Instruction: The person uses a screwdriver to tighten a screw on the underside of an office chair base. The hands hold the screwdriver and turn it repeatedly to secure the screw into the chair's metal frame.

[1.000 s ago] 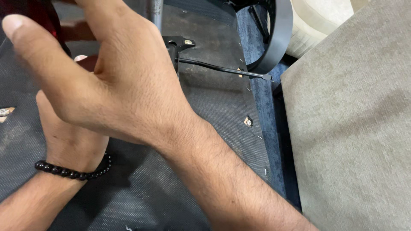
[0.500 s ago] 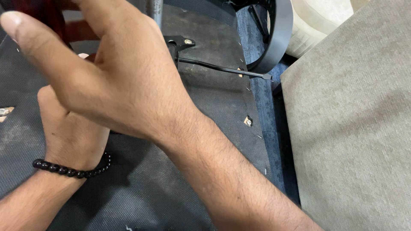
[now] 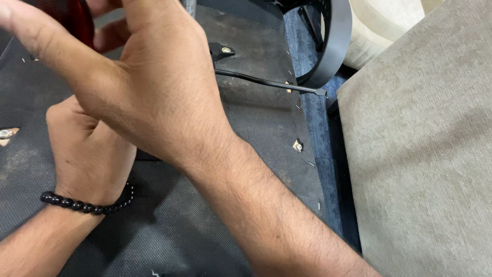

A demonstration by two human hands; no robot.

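Head view, looking down on the underside of an upturned seat covered in dark grey woven dust-cover fabric [image 3: 256,118], stapled along its right edge. The right hand [image 3: 148,87] crosses the middle of the fabric panel toward its upper left corner, back of the hand facing the camera, fingers extended and raised; whether they close on anything cannot be told, since the fingertips run out of view at the top edge. The left hand [image 3: 87,154] lies beneath it near the left edge of the panel, wrist carrying a black beaded bracelet [image 3: 87,206]; its fingers are hidden behind the right hand, so its grip cannot be told either. A dark red glossy object [image 3: 74,20] shows at the upper left corner, just beside both hands; contact is not visible. A thin black metal lever rod [image 3: 266,82] runs from a black metal bracket with a brass-coloured bolt [image 3: 221,51] near the top of the panel out past its right edge, well apart from the hands. A small tear with a screw head [image 3: 298,145] sits by the right edge. Right of the panel lies a beige upholstered cushion [image 3: 420,164]; a curved black chair arm [image 3: 335,46] stands at the top. No containers visible.
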